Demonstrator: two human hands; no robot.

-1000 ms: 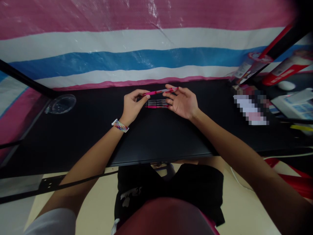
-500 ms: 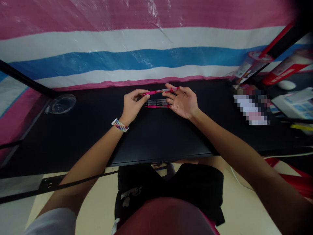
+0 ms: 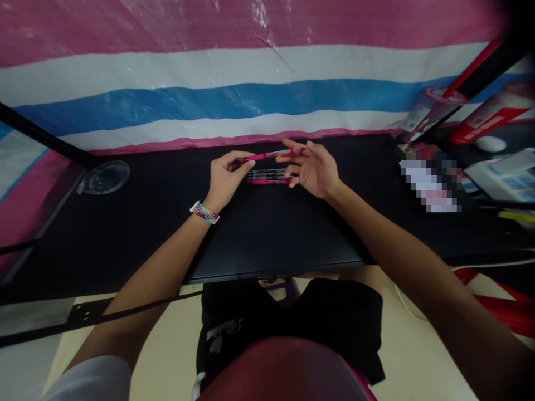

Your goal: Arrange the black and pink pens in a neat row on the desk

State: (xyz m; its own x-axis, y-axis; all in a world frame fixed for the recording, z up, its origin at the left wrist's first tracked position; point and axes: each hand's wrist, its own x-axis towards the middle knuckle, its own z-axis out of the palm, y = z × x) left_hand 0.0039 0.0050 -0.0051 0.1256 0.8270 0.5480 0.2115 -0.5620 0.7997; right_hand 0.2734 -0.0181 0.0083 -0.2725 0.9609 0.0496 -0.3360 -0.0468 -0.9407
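left fingers (image 3: 246, 162): still pinching the pink pen (image 3: 271, 155)
right fingers (image 3: 289, 157): opening, sliding along its far end
pens below (image 3: 267, 177): unmoved on table (image 3: 267, 234)

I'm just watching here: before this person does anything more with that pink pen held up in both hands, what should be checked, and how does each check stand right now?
1. Left hand grips one end of the pink pen: ok, fingertips pinch it.
2. Right hand supports the other end: ok, fingers touch it, though the hand is mostly open.
3. Pen is clear of the pens on the desk: ok, it is held above them.
4. Pens on the desk lie together: ok, side by side in a row.
5. Black desk around the hands is bare: ok; the clear lid and the boxes sit far off.
6. Pen tip out or in: cannot tell.
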